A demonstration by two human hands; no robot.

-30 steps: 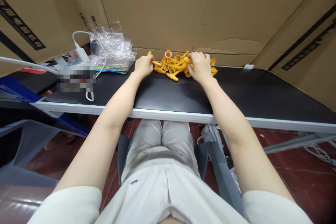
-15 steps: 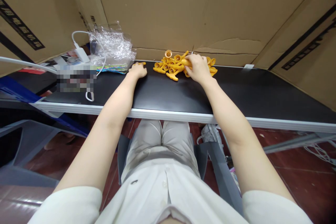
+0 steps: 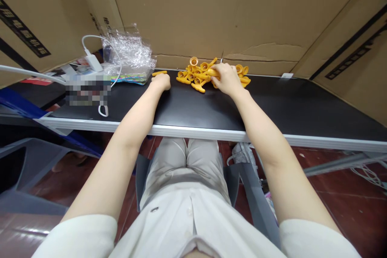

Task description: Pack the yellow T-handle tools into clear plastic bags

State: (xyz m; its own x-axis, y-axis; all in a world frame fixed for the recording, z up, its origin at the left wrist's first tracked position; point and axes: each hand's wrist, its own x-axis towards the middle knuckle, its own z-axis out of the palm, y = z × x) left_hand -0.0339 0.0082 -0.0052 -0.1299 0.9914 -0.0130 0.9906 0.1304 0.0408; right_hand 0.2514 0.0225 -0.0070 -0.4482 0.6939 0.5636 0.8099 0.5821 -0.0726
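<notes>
A pile of small yellow plastic pieces [image 3: 196, 76] lies on the black table [image 3: 187, 109] near the cardboard wall. My right hand [image 3: 227, 80] rests on the right side of the pile, its fingers closed round one yellow piece [image 3: 212, 72]. My left hand [image 3: 162, 82] lies on the table left of the pile with its fingers curled in, nothing showing in them. A single yellow piece [image 3: 159, 73] lies on the table just beyond the left hand's knuckles, apart from the pile.
A crumpled clear plastic bag [image 3: 128, 54] sits at the back left over a colourful packet [image 3: 130, 78]. A white charger and cable [image 3: 93, 62] lie further left. Cardboard sheets [image 3: 211, 12] wall in the table at the back and sides.
My left hand drew one yellow piece out of the pile to the left, set it down by the bag and pulled back a little. The right hand stayed on the pile.
</notes>
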